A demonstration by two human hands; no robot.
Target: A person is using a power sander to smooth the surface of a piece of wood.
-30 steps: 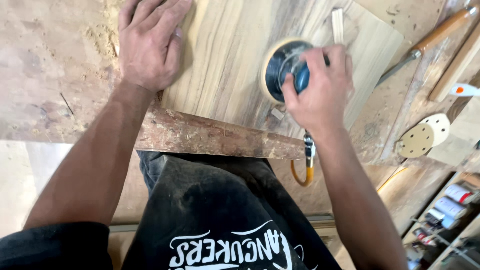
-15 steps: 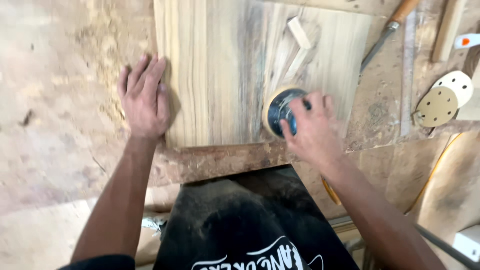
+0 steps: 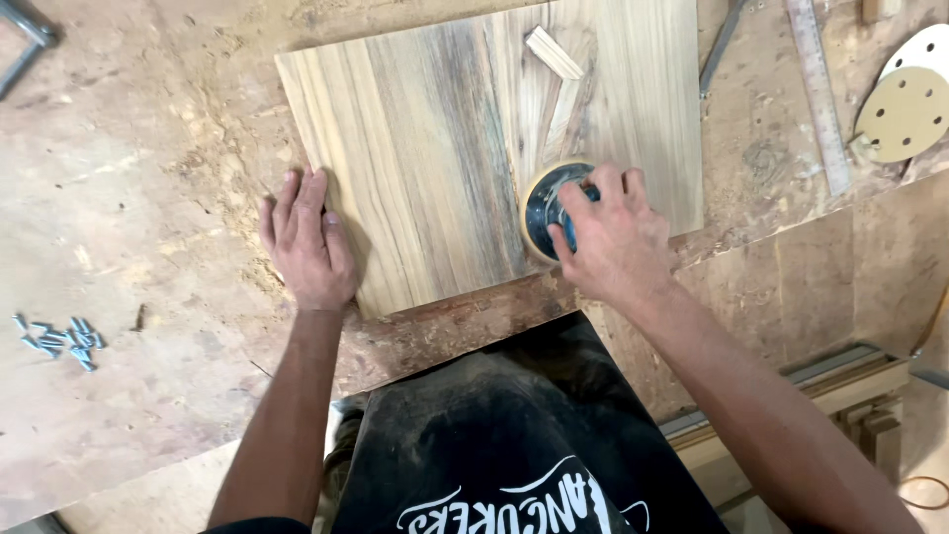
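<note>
A person bends over a dusty, sawdust-strewn wooden counter [image 3: 148, 415], working a round blue-and-black orbital sander [image 3: 550, 206] on a pale, streaky-grained rectangular wooden board [image 3: 435, 148]. The board lies flat on the counter, its long axis running across the view from left to right and slightly skewed, the left end sitting lower in the view than the right; its grain runs from the far edge toward the near one. The right hand [image 3: 615, 237] has its fingers clenched over the top of the sander, which sits pad-down near the board's near edge, right of centre. The left hand [image 3: 308, 242] lies flat and released, palm down, fingers together and pointing away from the person, resting at the board's near-left edge where wood meets counter. A small pale wooden offcut [image 3: 554, 52] lies aslant on the board's far side. To the right lie a long metal ruler [image 3: 819, 89] and a tan perforated sanding disc [image 3: 902, 114]; grey screws [image 3: 57, 338] cluster far left.
</note>
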